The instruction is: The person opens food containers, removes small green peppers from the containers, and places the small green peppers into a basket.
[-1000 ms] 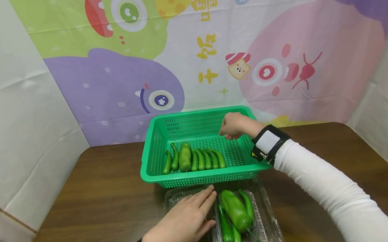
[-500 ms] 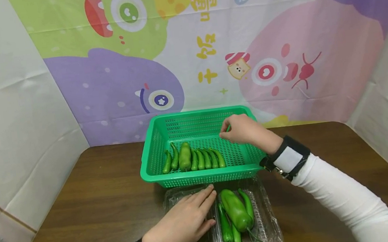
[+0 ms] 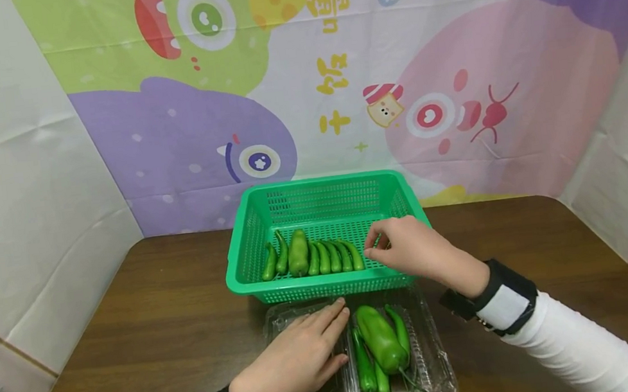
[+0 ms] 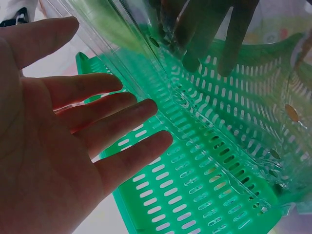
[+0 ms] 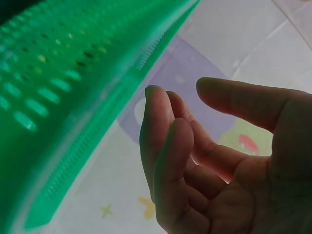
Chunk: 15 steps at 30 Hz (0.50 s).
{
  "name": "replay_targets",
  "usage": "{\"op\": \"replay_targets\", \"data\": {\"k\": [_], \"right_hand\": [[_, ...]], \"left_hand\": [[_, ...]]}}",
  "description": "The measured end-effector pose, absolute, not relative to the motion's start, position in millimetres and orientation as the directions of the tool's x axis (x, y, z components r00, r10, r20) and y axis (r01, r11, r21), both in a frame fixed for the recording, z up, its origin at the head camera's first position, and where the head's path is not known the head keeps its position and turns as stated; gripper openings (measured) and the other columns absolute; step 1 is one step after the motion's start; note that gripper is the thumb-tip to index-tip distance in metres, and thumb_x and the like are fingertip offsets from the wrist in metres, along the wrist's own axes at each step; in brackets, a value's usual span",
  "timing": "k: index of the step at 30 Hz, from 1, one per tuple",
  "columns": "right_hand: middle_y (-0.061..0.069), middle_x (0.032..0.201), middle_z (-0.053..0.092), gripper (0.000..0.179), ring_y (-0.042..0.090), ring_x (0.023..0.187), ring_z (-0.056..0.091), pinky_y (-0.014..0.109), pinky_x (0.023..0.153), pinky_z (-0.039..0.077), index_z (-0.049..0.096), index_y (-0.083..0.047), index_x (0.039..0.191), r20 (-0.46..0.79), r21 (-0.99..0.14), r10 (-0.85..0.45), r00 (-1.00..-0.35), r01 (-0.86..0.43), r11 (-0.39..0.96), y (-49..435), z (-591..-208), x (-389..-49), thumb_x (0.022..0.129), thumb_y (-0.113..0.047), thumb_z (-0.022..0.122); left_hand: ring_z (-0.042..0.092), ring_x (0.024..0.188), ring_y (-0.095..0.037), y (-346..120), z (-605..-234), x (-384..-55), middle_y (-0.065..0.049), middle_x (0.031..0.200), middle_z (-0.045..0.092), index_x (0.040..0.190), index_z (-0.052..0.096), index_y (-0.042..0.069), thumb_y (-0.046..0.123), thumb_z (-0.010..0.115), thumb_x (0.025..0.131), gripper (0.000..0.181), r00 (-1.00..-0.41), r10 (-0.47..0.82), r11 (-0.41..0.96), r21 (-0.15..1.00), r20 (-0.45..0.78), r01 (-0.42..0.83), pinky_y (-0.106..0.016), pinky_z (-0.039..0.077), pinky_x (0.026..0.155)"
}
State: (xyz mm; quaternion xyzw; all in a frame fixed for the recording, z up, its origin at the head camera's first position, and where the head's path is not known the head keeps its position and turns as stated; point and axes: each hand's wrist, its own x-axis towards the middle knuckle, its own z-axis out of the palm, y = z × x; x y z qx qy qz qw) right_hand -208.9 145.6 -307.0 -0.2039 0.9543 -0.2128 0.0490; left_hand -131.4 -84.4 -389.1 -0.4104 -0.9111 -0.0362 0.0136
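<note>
My left hand (image 3: 295, 363) lies with extended fingers over the left half of a clear plastic clamshell box (image 3: 439, 376). In the left wrist view its fingers (image 4: 117, 124) are spread beside the clear plastic. The box's right half holds one large green pepper (image 3: 381, 340) and several slim green chilies (image 3: 365, 368). Above the right side of a green plastic basket (image 3: 235, 273) hovers my right hand (image 3: 416, 249), its fingers bent and thumb apart. The right wrist view shows nothing between thumb and fingertips. Along the basket's front, several slim chilies (image 3: 324, 258) flank a thicker pepper (image 3: 298, 254).
The basket stands on a brown wooden table (image 3: 150, 344), directly behind the box. A cartoon-printed cloth (image 3: 344, 154) hangs at the table's back edge, with pale sheets (image 3: 25, 158) at the sides.
My right hand has come from the basket's back right toward its front right, its thumb and fingers now further apart. My left hand and the peppers have stayed put.
</note>
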Motion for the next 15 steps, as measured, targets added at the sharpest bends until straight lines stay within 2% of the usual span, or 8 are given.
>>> {"op": "replay_targets", "data": {"k": [10, 15], "right_hand": [[-0.005, 0.080, 0.065, 0.004, 0.005, 0.068, 0.058, 0.024, 0.059, 0.048, 0.068, -0.016, 0.090, 0.073, -0.464, -0.421, -0.904, -0.404, 0.788, 154, -324, -183, 0.088, -0.019, 0.068], [-0.008, 0.076, 0.064, 0.003, 0.002, 0.066, 0.057, 0.022, 0.058, 0.048, 0.067, -0.016, 0.089, 0.043, -0.484, -0.445, -0.894, -0.409, 0.774, 158, -330, -171, 0.087, -0.018, 0.069]], "left_hand": [[0.050, 0.127, -0.025, -84, -390, -132, -0.012, 0.151, 0.036, 0.145, 0.039, 0.006, 0.041, 0.054, 0.096, 0.063, -0.666, 0.744, 0.664, 0.058, 0.056, 0.746, -0.041, 0.047, 0.099], [0.050, 0.127, -0.025, -85, -390, -132, -0.012, 0.151, 0.036, 0.145, 0.039, 0.007, 0.042, 0.054, 0.096, 0.063, -0.665, 0.745, 0.662, 0.061, 0.060, 0.747, -0.041, 0.047, 0.099]]}}
